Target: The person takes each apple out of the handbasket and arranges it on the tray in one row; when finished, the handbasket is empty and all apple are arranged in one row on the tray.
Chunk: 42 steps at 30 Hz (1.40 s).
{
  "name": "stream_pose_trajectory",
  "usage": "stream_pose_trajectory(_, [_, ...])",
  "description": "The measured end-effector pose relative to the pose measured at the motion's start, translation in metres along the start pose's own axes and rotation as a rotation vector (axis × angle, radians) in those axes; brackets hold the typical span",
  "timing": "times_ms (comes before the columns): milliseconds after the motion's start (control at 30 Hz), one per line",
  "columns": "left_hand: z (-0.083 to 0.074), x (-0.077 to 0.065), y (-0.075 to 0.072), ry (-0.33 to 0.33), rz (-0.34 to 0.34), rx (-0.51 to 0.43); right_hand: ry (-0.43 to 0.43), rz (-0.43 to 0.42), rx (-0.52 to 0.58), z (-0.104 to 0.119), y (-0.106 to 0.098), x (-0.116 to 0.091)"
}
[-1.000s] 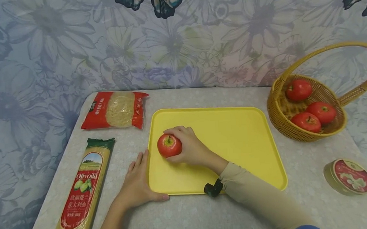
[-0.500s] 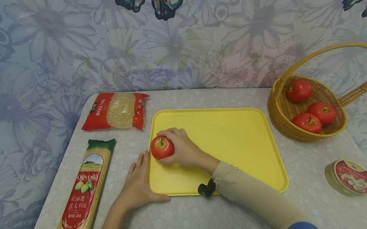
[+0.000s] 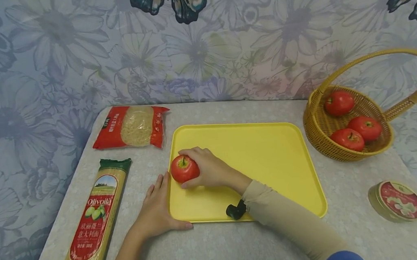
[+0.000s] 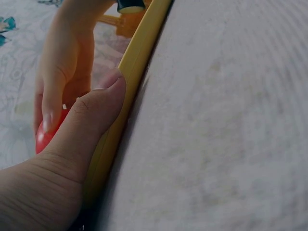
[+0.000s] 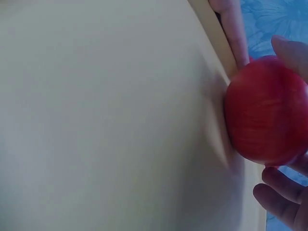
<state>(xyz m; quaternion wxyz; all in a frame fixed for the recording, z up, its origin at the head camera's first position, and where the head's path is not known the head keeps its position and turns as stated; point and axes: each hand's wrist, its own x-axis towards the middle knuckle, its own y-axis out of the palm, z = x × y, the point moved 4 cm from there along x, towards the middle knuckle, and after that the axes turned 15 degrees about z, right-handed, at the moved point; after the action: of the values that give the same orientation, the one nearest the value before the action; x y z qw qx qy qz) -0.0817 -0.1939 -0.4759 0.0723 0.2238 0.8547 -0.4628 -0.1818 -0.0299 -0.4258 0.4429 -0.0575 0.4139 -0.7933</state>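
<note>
A pasta pack (image 3: 94, 216) lies slanted on the table (image 3: 210, 248) to the left of my left hand (image 3: 159, 209); a noodle bag (image 3: 136, 126) lies beyond that hand's fingertips. My left hand rests against the near left corner of the yellow tray (image 3: 255, 159), fingers extended along the left edge, thumb stretched out at the near edge. Just right of those fingertips, at the tray's left end, my right hand (image 3: 211, 169) grips a red apple (image 3: 183, 168), fingers and thumb curved around it. Well to the right of my right hand, a handled basket (image 3: 323, 145) holds three more apples (image 3: 365, 128), and nearer me than the basket, a red-labelled tin (image 3: 398, 201) sits on the table.
</note>
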Motion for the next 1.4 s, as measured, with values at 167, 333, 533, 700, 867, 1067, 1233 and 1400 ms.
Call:
stream_pose_trajectory(167, [0.001,0.001,0.001,-0.011,0.013,-0.006,-0.037,-0.035,-0.006,0.000,-0.012,-0.011])
stream_pose_trajectory(333, [0.001,0.001,0.001,-0.014,0.015,-0.002,-0.088,-0.113,-0.003,-0.001,-0.034,-0.032])
stream_pose_trajectory(533, [0.000,0.001,0.000,-0.012,0.006,-0.001,-0.107,-0.178,0.035,-0.011,-0.057,-0.063])
stream_pose_trajectory(700, [-0.001,0.001,0.000,0.004,-0.010,0.004,-0.103,-0.247,0.071,-0.028,-0.076,-0.091])
stream_pose_trajectory(867, [-0.003,0.000,0.000,0.016,-0.019,0.001,-0.082,-0.349,0.061,-0.053,-0.096,-0.122])
stream_pose_trajectory(1067, [-0.002,0.000,0.001,0.011,-0.013,0.003,0.011,-0.465,0.063,-0.094,-0.117,-0.161])
stream_pose_trajectory(1233, [0.000,0.000,0.002,-0.008,0.007,-0.004,0.120,-0.547,0.057,-0.129,-0.132,-0.195])
stream_pose_trajectory(1400, [-0.001,0.000,0.001,-0.012,0.013,-0.013,0.239,-0.629,0.059,-0.155,-0.146,-0.229])
